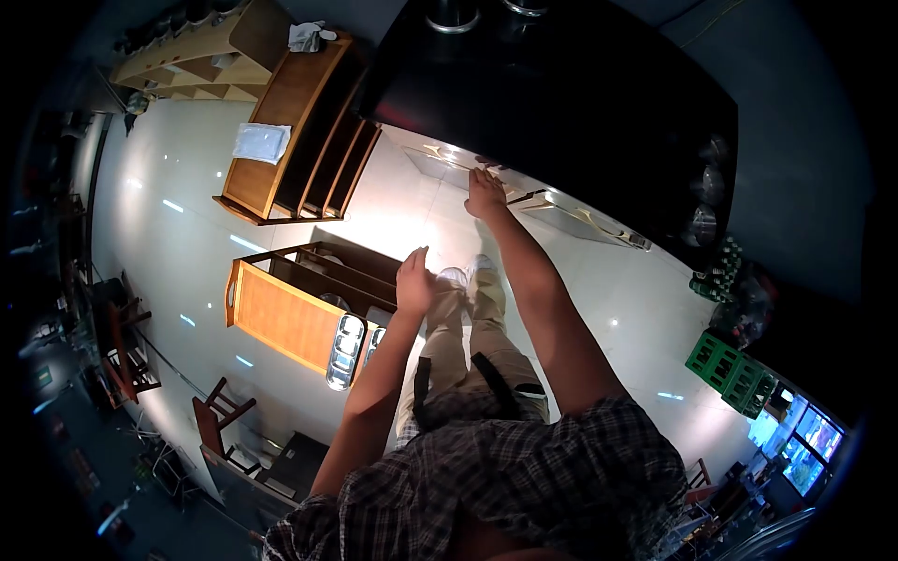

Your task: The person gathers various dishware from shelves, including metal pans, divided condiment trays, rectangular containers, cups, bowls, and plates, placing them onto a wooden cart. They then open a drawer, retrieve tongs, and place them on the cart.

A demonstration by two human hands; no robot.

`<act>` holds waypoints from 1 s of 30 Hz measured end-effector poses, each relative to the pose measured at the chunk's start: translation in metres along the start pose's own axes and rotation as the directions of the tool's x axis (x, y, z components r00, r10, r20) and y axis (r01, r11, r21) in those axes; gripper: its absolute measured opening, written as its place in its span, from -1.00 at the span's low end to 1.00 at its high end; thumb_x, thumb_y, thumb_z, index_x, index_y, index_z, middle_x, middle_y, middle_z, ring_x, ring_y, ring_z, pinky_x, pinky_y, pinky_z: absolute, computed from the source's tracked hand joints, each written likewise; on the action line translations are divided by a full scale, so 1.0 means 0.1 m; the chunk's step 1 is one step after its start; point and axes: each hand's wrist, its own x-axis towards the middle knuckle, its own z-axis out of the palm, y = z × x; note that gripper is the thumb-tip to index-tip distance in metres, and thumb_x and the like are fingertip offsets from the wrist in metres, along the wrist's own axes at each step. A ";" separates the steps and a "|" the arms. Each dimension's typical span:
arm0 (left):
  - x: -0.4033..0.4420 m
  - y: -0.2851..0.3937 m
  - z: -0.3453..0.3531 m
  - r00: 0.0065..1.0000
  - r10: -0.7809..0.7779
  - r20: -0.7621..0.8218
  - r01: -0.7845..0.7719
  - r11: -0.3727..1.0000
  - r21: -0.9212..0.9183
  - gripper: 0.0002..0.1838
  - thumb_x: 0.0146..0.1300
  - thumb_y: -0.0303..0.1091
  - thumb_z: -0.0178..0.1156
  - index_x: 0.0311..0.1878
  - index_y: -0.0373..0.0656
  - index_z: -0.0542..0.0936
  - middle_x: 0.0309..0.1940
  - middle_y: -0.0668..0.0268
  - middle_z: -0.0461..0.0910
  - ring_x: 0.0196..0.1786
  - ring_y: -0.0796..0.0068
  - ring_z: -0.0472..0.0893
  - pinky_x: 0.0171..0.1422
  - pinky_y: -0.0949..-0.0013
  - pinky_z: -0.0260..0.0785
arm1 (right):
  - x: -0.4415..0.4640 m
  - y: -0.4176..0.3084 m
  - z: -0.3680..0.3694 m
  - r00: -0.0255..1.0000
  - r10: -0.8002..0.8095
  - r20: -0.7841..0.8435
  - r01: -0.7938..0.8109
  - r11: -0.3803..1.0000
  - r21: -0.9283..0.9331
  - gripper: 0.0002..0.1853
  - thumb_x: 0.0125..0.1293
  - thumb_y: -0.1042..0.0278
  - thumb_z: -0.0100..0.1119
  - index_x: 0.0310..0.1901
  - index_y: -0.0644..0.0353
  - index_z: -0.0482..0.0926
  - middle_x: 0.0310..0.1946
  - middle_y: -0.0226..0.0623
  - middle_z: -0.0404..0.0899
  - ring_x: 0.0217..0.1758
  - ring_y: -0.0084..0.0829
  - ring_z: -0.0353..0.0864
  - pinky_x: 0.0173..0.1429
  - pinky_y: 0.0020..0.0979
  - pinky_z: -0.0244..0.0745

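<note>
My right hand [485, 194] reaches forward to the front of a long black-topped counter [552, 103]. Its fingers point at the light, shiny cabinet front [543, 201] under the top edge; whether they touch it I cannot tell. No object shows in that hand. Lower and to the left, my left hand [413, 282] hangs in the air with fingers stretched forward and nothing visible in it. Beside it stands a wooden cart [281, 313] with dark shelves, and metal divided trays [345, 351] lie on its near end.
Another wooden shelf cart [271, 112] carries a pale blue packet [262, 142] and a crumpled cloth [309, 37]. Green crates [730, 374] stand to the right, near bottles [720, 271]. Chairs [220, 416] are at the lower left, and lit screens [809, 444] at the lower right.
</note>
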 end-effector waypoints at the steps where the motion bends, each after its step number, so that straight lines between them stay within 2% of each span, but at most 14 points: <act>1: -0.01 -0.03 -0.03 1.000 -0.001 0.002 0.001 1.000 -0.001 -0.46 0.06 -0.49 0.05 0.21 -0.22 0.40 0.12 0.04 0.48 0.18 0.05 0.46 0.26 0.08 0.28 | 0.01 -0.04 -0.01 0.999 0.037 0.002 -0.037 0.999 0.023 -0.21 0.12 0.21 0.19 0.36 0.26 0.11 0.41 -0.17 0.12 0.52 -0.22 0.01 0.52 -0.18 -0.02; 5: 0.05 -0.15 -0.05 1.000 -0.021 0.018 0.021 1.000 0.002 -0.46 0.08 -0.48 0.05 0.22 -0.21 0.40 0.15 0.01 0.45 0.21 0.03 0.43 0.28 0.06 0.26 | -0.11 -0.19 -0.02 0.995 0.095 0.041 -0.098 0.992 0.084 -0.21 0.12 0.23 0.17 0.39 0.23 0.11 0.44 -0.22 0.08 0.54 -0.26 -0.03 0.55 -0.16 -0.10; 8: 0.13 -0.10 -0.09 1.000 0.005 0.017 -0.005 1.000 0.025 -0.46 0.08 -0.50 0.04 0.22 -0.20 0.39 0.17 0.02 0.43 0.23 0.03 0.41 0.30 0.06 0.23 | -0.30 -0.28 0.11 0.994 0.111 -0.023 -0.109 0.990 0.091 -0.19 0.10 0.22 0.21 0.38 0.23 0.13 0.43 -0.22 0.10 0.53 -0.26 -0.01 0.53 -0.12 -0.06; 10: 0.22 -0.04 -0.11 1.000 0.023 0.021 -0.024 0.999 0.029 -0.45 0.08 -0.51 0.03 0.23 -0.20 0.39 0.18 0.03 0.42 0.25 0.04 0.40 0.31 0.06 0.22 | -0.43 -0.32 0.26 0.997 0.081 -0.014 -0.079 0.993 0.091 -0.20 0.10 0.16 0.23 0.35 0.23 0.15 0.40 -0.18 0.14 0.51 -0.21 0.03 0.50 -0.09 0.01; 12: 0.31 0.02 -0.13 0.985 0.169 -0.022 -0.166 0.983 0.084 -0.41 0.00 -0.59 0.07 0.21 -0.23 0.39 0.17 0.00 0.42 0.21 -0.03 0.41 0.28 0.08 0.30 | -0.58 -0.34 0.33 0.997 0.045 -0.057 -0.043 0.998 0.038 -0.28 0.10 0.24 0.21 0.31 0.23 0.24 0.34 -0.15 0.24 0.45 -0.17 0.15 0.46 -0.10 0.08; 14: 0.42 0.05 -0.06 0.986 0.165 0.016 -0.166 0.979 0.118 -0.37 0.00 -0.55 0.09 0.26 -0.18 0.36 0.25 0.04 0.35 0.29 0.01 0.34 0.34 0.04 0.22 | -0.74 -0.34 0.16 0.996 -0.094 0.004 0.091 0.970 0.225 -0.39 0.08 0.33 0.18 0.23 0.23 0.37 0.26 -0.11 0.35 0.38 -0.12 0.25 0.42 -0.11 0.15; 15: 0.47 0.08 -0.03 0.983 0.180 0.025 -0.182 0.972 0.147 -0.36 0.01 -0.54 0.08 0.28 -0.15 0.34 0.29 0.06 0.31 0.33 0.05 0.30 0.37 -0.03 0.15 | -0.85 -0.33 0.13 0.971 -0.050 -0.233 0.111 0.960 0.257 -0.45 0.05 0.38 0.16 0.16 0.24 0.44 0.20 -0.10 0.41 0.32 -0.09 0.31 0.40 -0.13 0.17; 16: 0.49 0.07 0.02 0.981 0.192 0.038 -0.196 0.965 0.176 -0.34 0.03 -0.53 0.07 0.31 -0.12 0.32 0.32 0.08 0.26 0.37 0.08 0.25 0.40 -0.10 0.09 | -0.92 -0.32 0.07 0.972 -0.042 -0.230 0.103 0.961 0.257 -0.45 0.05 0.38 0.16 0.16 0.24 0.44 0.20 -0.10 0.41 0.32 -0.09 0.31 0.40 -0.13 0.17; 18: 0.57 0.08 0.07 0.979 0.191 0.065 -0.200 0.963 0.183 -0.31 0.03 -0.51 0.08 0.34 -0.09 0.28 0.36 0.12 0.22 0.41 0.09 0.21 0.41 -0.16 0.04 | -0.98 -0.24 -0.07 0.782 0.074 -0.619 -0.012 0.994 0.104 -0.43 0.04 0.36 0.18 0.17 0.23 0.42 0.21 -0.10 0.39 0.34 -0.09 0.29 0.41 -0.11 0.15; 19: 0.59 0.13 0.06 0.980 0.188 0.070 -0.199 0.957 0.212 -0.30 0.03 -0.50 0.09 0.34 -0.08 0.28 0.36 0.13 0.22 0.41 0.10 0.20 0.41 -0.15 0.05 | -0.97 -0.14 -0.03 0.831 0.148 -0.536 -0.110 0.989 0.104 -0.38 0.06 0.29 0.17 0.23 0.22 0.37 0.25 -0.15 0.35 0.38 -0.15 0.24 0.45 -0.04 0.07; 23: 0.55 0.19 0.00 0.973 0.151 0.177 -0.197 0.939 0.282 -0.24 0.04 -0.47 0.10 0.40 0.01 0.21 0.43 0.18 0.12 0.47 0.11 0.10 0.46 -0.17 -0.06 | -1.13 0.09 0.15 0.934 0.060 -0.352 -0.083 0.995 -0.050 -0.29 0.07 0.18 0.21 0.29 0.20 0.28 0.32 -0.26 0.26 0.42 -0.24 0.18 0.47 -0.05 -0.01; 24: 0.56 0.19 0.00 0.963 0.142 0.228 -0.210 0.926 0.314 -0.22 0.05 -0.46 0.10 0.42 0.04 0.19 0.45 0.19 0.08 0.48 0.11 0.08 0.48 -0.19 -0.11 | -1.15 0.06 0.11 0.934 0.060 -0.353 -0.083 0.995 -0.049 -0.29 0.07 0.18 0.21 0.29 0.20 0.28 0.32 -0.26 0.26 0.42 -0.24 0.18 0.47 -0.05 -0.01; 26: 0.58 0.17 0.03 0.956 0.110 0.273 -0.206 0.913 0.353 -0.21 0.08 -0.42 0.10 0.45 0.11 0.15 0.48 0.22 0.01 0.51 0.13 0.02 0.50 -0.22 -0.19 | -1.21 0.01 0.03 0.971 0.129 -0.203 -0.112 0.989 0.095 -0.27 0.05 0.15 0.24 0.28 0.19 0.29 0.29 -0.27 0.29 0.39 -0.26 0.21 0.45 -0.05 0.03; 30: 0.69 0.13 0.01 0.934 0.063 0.353 -0.253 0.813 0.525 -0.24 0.15 -0.26 0.08 0.47 0.16 0.11 0.50 0.23 -0.01 0.52 0.16 0.00 0.49 -0.27 -0.23 | -1.42 -0.06 0.13 0.981 0.078 -0.180 -0.071 0.996 0.045 -0.27 0.03 0.15 0.27 0.27 0.18 0.31 0.24 -0.26 0.33 0.35 -0.25 0.25 0.41 -0.05 0.09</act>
